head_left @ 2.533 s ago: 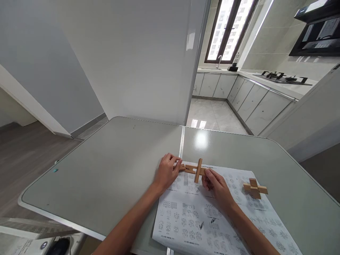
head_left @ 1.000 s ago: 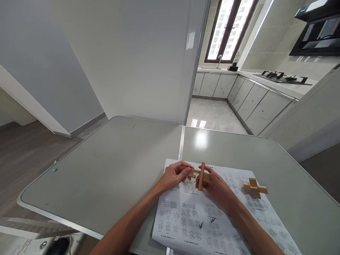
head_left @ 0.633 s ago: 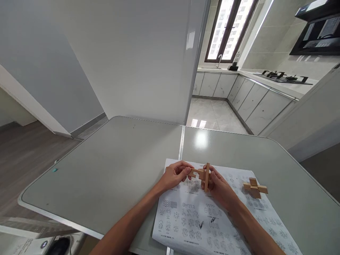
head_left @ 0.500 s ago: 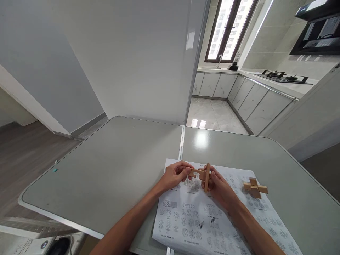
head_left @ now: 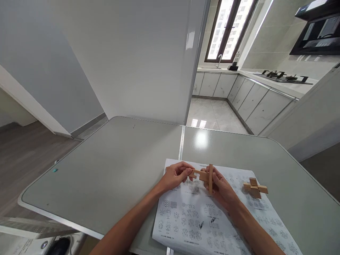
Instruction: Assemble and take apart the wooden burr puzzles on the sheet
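Above the printed sheet [head_left: 183, 212], my left hand [head_left: 176, 174] pinches the left end of a notched wooden puzzle piece [head_left: 203, 176]. That piece lies roughly level and runs to the right into my other hand. My right hand [head_left: 220, 184] is closed around a flat wooden strip [head_left: 210, 179] that stands crosswise to the notched piece, right at its end. Whether the two pieces interlock is hidden by the fingers. To the right, a cross-shaped wooden puzzle [head_left: 255, 188] of joined pieces rests on the sheet.
The sheet, covered in small line drawings, lies across the seam of a grey-green table [head_left: 106, 170]. A small teal object [head_left: 55, 170] is near the table's left edge. A white appliance [head_left: 39, 244] stands below at the lower left. Kitchen cabinets [head_left: 261, 101] are beyond.
My right hand has shifted slightly to the right with the crosswise strip, and more of the notched piece shows between the hands. My left hand has hardly moved.
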Motion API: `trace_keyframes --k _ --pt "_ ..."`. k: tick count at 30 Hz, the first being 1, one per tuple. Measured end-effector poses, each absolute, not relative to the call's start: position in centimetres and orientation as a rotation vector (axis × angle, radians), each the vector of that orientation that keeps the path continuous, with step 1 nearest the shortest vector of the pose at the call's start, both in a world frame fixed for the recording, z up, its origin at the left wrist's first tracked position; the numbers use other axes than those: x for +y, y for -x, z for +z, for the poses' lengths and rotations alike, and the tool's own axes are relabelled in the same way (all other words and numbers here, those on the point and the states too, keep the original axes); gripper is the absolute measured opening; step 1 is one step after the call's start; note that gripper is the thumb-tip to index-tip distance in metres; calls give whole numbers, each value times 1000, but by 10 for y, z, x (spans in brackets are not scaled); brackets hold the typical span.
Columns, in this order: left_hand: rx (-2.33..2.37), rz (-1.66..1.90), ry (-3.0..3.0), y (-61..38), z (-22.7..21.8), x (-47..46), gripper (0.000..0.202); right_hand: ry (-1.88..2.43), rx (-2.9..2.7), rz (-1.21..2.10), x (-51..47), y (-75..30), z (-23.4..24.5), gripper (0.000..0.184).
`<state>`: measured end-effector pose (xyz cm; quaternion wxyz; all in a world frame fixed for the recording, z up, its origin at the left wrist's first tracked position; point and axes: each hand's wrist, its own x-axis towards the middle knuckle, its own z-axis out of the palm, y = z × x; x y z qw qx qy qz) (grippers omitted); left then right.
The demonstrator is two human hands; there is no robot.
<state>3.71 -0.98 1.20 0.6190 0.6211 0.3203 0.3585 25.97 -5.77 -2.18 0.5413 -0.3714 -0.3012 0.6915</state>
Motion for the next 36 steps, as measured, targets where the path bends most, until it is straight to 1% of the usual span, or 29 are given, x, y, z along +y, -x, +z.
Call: trace_keyframes --k 12,19,24,28,31,34,36 --pt "729 845 -1399 -39 18 -12 42 804 -775 1648 -59 -259 -25 34" --pt "733 848 -1467 -37 18 -10 39 779 -727 1641 -58 -258 -31 34" --pt "703 862 -1457 -35 17 -8 38 829 -788 1584 -59 -254 -27 38" --pt "696 881 -1447 -33 19 -8 39 890 -832 1526 -62 -249 -20 35" --pt "733 884 -1443 -30 17 -4 43 805 -772 1557 -62 -250 -18 34" --pt "854 981 -1409 -24 11 5 49 718 -748 1555 -63 -255 -15 35" --pt "927 1060 -1390 -20 6 10 48 708 -743 1546 -63 -257 -14 34"
